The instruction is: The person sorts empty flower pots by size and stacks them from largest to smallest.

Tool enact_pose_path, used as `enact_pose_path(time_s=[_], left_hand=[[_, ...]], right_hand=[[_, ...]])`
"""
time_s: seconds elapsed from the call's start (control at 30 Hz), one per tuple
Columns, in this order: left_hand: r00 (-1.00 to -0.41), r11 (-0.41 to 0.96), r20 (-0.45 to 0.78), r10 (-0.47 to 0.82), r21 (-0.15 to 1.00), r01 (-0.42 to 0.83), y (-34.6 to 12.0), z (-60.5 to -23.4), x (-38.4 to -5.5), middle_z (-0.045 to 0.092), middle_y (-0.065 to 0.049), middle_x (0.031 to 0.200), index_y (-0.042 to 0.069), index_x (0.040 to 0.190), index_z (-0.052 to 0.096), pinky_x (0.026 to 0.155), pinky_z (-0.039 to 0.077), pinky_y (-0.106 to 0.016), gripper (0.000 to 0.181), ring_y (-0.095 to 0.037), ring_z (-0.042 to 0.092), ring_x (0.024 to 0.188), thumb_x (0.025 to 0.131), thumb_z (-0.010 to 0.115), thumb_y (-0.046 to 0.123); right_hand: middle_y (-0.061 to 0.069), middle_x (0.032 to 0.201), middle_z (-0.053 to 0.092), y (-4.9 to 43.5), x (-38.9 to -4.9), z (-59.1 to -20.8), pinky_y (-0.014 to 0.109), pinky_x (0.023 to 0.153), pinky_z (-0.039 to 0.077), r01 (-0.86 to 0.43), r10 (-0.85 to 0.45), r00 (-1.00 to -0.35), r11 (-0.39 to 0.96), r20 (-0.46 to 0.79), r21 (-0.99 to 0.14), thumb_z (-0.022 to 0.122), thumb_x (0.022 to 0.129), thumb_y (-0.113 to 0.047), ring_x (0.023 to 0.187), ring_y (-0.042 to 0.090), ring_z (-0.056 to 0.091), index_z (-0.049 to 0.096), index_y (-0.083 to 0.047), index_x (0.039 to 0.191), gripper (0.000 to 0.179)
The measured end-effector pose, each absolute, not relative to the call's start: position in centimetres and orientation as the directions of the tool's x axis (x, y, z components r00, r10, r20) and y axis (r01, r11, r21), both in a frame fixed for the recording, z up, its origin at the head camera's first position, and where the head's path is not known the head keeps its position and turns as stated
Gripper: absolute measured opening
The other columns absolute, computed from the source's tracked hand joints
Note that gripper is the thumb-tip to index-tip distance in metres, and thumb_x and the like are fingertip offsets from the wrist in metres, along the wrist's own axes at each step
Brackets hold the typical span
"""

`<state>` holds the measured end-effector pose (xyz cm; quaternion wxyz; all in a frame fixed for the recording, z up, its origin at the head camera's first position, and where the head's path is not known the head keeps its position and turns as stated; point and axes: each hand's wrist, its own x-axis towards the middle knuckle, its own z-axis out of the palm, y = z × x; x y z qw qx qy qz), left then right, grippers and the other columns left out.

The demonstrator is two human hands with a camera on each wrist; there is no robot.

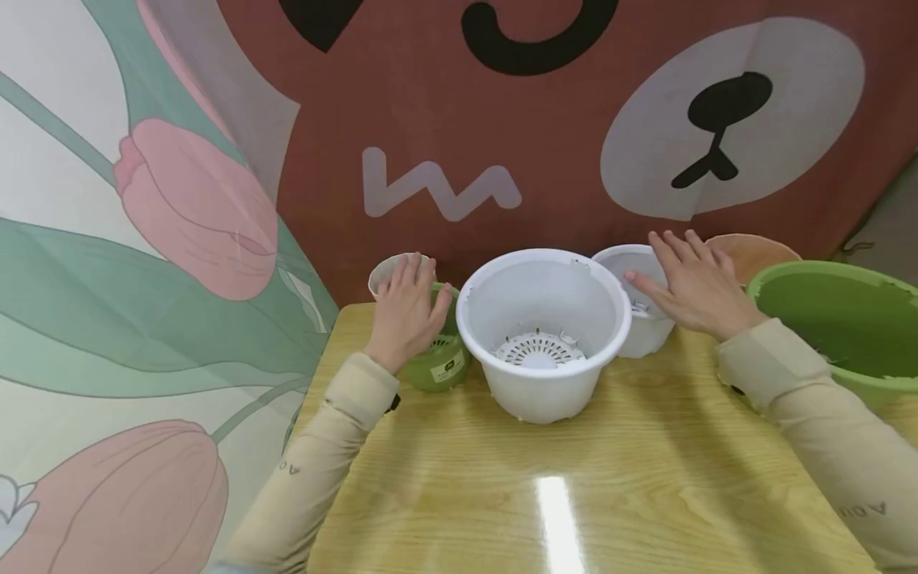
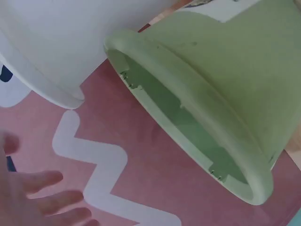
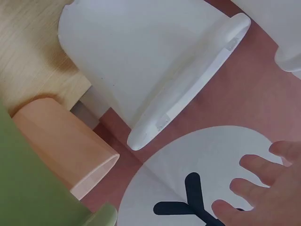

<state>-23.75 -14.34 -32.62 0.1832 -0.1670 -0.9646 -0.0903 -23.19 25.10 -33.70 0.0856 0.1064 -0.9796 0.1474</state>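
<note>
My left hand (image 1: 407,311) is held with fingers extended over the small green pot (image 1: 437,373) at the left, partly covering it in the head view. In the left wrist view that hand's fingers (image 2: 56,202) are spread apart from the pot's rim. My right hand (image 1: 699,288), fingers straight and thumb out, hovers by the smaller white pot (image 1: 641,341). The right wrist view shows its fingertips away from that pot's rim. Between the hands stands a larger white pot (image 1: 538,395) with a slotted base. Neither hand holds anything.
A small pale pot (image 1: 380,275) stands behind the small green one. At the right are an orange pot (image 1: 753,253) and a large green pot (image 1: 835,319). All stand along the back of a wooden table (image 1: 459,486), before a printed cloth backdrop (image 1: 545,119).
</note>
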Motion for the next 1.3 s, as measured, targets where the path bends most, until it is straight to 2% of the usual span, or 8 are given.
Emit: enact_pose_path(time_s=[0.13,0.27,0.6,0.8,0.97,1.07,1.17,1.3], left_hand=[[-0.756,0.895,0.578,0.307,0.096,0.436,-14.3,-32.3,-23.2,0.066,-0.016,0.104,0.000,0.101,0.066,0.088,0.049,-0.051,0.024,-0.033,0.060,0.102,0.092,0.054,0.019],[-0.694,0.881,0.662,0.285,0.104,0.461,-14.4,-32.1,-22.5,0.067,-0.014,0.094,0.000,0.093,0.068,0.080,0.052,-0.046,0.017,-0.032,0.062,0.089,0.089,0.059,0.015],[-0.777,0.825,0.586,0.228,0.308,0.474,-14.2,-32.0,-19.6,0.063,-0.010,0.075,0.005,0.076,0.062,0.064,0.050,-0.040,0.023,-0.028,0.059,0.073,0.094,0.049,0.011],[-0.803,0.787,0.554,0.220,0.385,0.482,-13.4,-32.9,-18.3,0.067,-0.010,0.084,0.001,0.099,0.066,0.074,0.054,-0.039,0.023,-0.025,0.064,0.081,0.099,0.046,0.012],[-0.831,0.741,0.517,0.203,0.473,0.476,-12.7,-33.8,-17.6,0.068,-0.008,0.082,0.001,0.107,0.062,0.062,0.053,-0.032,0.022,-0.019,0.064,0.072,0.100,0.044,0.010],[-0.850,0.698,0.486,0.202,0.538,0.473,-12.2,-34.5,-17.2,0.067,-0.007,0.076,0.000,0.116,0.057,0.051,0.048,-0.026,0.024,-0.014,0.060,0.060,0.099,0.044,0.009],[-0.893,0.637,0.408,0.189,0.641,0.427,-11.7,-34.9,-16.9,0.065,-0.004,0.070,-0.001,0.128,0.048,0.047,0.045,-0.024,0.032,-0.011,0.056,0.053,0.100,0.044,0.013],[-0.959,0.508,0.233,0.162,0.814,0.283,-11.1,-35.4,-16.5,0.065,-0.004,0.067,0.004,0.145,0.029,0.044,0.051,-0.031,0.050,-0.020,0.059,0.048,0.101,0.045,0.023]], right_hand=[[0.030,0.156,0.018,25.2,-22.7,-33.4,0.075,0.107,0.009,-0.235,-0.174,-0.960,0.925,0.218,-0.298,0.032,0.098,-0.059,0.145,0.051,0.006,0.016,-0.001,0.153,0.082],[0.030,0.156,0.018,25.6,-22.0,-32.9,0.075,0.107,0.009,-0.231,-0.156,-0.959,0.914,0.237,-0.334,0.034,0.098,-0.058,0.146,0.049,0.003,0.017,-0.002,0.154,0.081],[0.033,0.148,0.032,27.1,-19.3,-32.2,0.060,0.119,0.006,-0.309,-0.122,-0.897,0.860,0.425,-0.406,0.046,0.099,-0.042,0.143,0.050,0.015,0.040,0.010,0.140,0.066],[0.030,0.132,0.047,26.2,-17.6,-32.1,0.061,0.113,0.017,-0.384,-0.063,-0.805,0.813,0.590,-0.438,0.059,0.094,-0.027,0.131,0.051,0.030,0.056,0.008,0.124,0.046],[0.024,0.117,0.060,25.3,-16.7,-31.6,0.043,0.105,0.029,-0.455,-0.019,-0.699,0.784,0.715,-0.423,0.065,0.086,-0.011,0.116,0.034,0.048,0.064,0.005,0.110,0.029],[-0.006,0.114,0.067,25.4,-15.8,-30.9,0.021,0.090,0.033,-0.450,0.039,-0.669,0.774,0.742,-0.446,0.063,0.087,-0.008,0.101,0.004,0.053,0.069,-0.002,0.108,0.023],[-0.037,0.103,0.056,25.8,-14.8,-30.6,0.006,0.075,0.029,-0.403,0.114,-0.657,0.782,0.745,-0.475,0.062,0.088,-0.011,0.087,-0.021,0.040,0.072,-0.006,0.108,0.023],[-0.048,0.088,0.044,26.6,-13.6,-30.9,0.001,0.068,0.029,-0.342,0.221,-0.631,0.782,0.744,-0.522,0.063,0.088,-0.016,0.079,-0.028,0.040,0.072,0.000,0.103,0.024]])
